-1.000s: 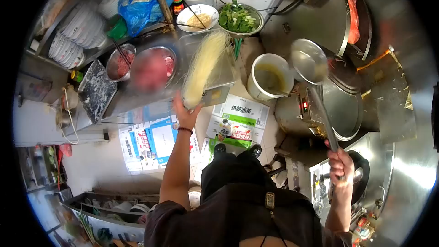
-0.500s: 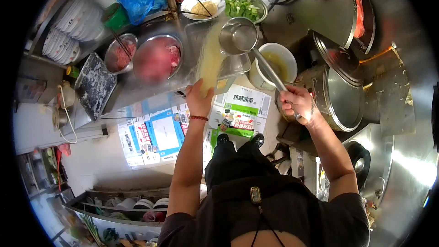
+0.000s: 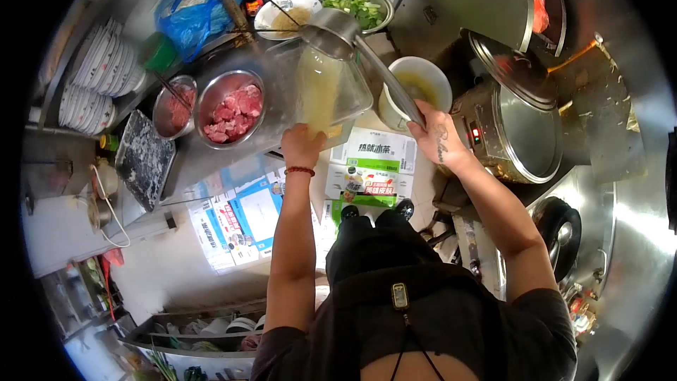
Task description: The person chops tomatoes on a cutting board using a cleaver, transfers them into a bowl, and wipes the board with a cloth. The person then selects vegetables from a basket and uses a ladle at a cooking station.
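Note:
My left hand (image 3: 303, 149), with a red beaded bracelet at the wrist, is closed on the near end of what looks like a clear plastic bag (image 3: 319, 95) with pale yellow liquid in it. In my right hand (image 3: 438, 140) is the long handle of a metal ladle (image 3: 333, 34). The ladle's bowl is tipped over the far end of the bag. Whether liquid is flowing from the bowl cannot be made out. Beneath the bag lies a shallow metal tray (image 3: 358, 92). A white bucket (image 3: 443, 85) holding yellowish liquid stands under the ladle's handle.
Left of the tray stand a metal bowl (image 3: 231, 109) of raw meat and a smaller bowl (image 3: 175, 108) of meat. Behind are a bowl of greens (image 3: 358, 5) and a patterned white bowl (image 3: 285, 15). A large pot (image 3: 532, 134) stands right; flattened cartons (image 3: 374, 162) cover the floor.
The ladle's bowl has moved left and tilted over the far end of the bag. My right hand has shifted left and slightly up. My left hand keeps its hold.

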`<state>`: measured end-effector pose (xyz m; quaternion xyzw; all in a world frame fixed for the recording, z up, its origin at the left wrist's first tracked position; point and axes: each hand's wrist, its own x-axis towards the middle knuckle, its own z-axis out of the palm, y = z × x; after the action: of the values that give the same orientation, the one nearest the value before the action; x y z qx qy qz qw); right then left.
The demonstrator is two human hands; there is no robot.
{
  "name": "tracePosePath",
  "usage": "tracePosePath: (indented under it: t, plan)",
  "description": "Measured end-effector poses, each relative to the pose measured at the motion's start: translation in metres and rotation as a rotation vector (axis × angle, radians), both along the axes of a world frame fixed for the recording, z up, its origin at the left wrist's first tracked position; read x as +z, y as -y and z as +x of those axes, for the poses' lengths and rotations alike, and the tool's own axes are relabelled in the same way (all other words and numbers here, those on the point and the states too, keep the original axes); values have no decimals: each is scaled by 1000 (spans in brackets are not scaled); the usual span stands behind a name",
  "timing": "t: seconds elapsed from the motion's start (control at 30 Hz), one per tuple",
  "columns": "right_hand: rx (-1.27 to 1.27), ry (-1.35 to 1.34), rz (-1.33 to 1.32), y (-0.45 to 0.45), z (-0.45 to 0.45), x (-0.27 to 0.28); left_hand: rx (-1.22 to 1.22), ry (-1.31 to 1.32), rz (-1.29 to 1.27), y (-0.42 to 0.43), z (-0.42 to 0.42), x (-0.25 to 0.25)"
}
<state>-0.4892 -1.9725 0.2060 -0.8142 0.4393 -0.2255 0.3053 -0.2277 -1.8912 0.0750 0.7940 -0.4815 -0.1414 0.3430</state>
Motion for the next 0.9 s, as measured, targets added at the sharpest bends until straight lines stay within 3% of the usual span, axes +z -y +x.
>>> tracePosePath:
  t: [0.1, 0.27, 0.37, 0.43, 0.47, 0.5, 0.53, 0.57, 0.63, 0.7, 0.77, 0.83, 0.87, 0.9]
  plan:
    - [40, -197, -206, 2, -6, -14, 24, -49, 121, 8, 7, 3]
    - [-3, -516, -164, -5, -35, -23, 25, 18, 289, 23, 10, 48]
    - [-149, -16, -244, -27, -89, -30, 50, 65, 289, 23, 17, 22]
    - [-362, -23, -113, -57, -140, -24, 64, 75, 265, 12, 7, 13]
    - [-540, 40, 81, -75, -151, 0, 85, 77, 245, 4, 2, 8]
    - [-556, 209, -87, -89, -187, -31, 66, 82, 247, -1, -3, 4]
    - [-619, 206, 105, -109, -221, -29, 62, 122, 188, -3, -7, -1]
    - [-796, 386, 292, -124, -228, -11, 52, 155, 127, -6, -12, -10]
    - [-984, 587, 299, -142, -268, -23, 130, 383, -33, -9, -8, -56]
    - [-1234, 453, 270, -133, -297, -27, 108, 205, -121, -7, -18, -47]
    - [-1289, 199, 363, -116, -357, -48, 3, 348, 28, -11, -10, -48]
    - [-1145, -284, 26, -100, -434, -111, -1, 301, 266, -6, -9, -23]
    - [-1187, -393, 66, -83, -449, -123, -6, 303, 262, 2, -10, -9]
    - [-1219, -501, 112, -65, -453, -127, -55, 433, 416, 7, -10, 4]
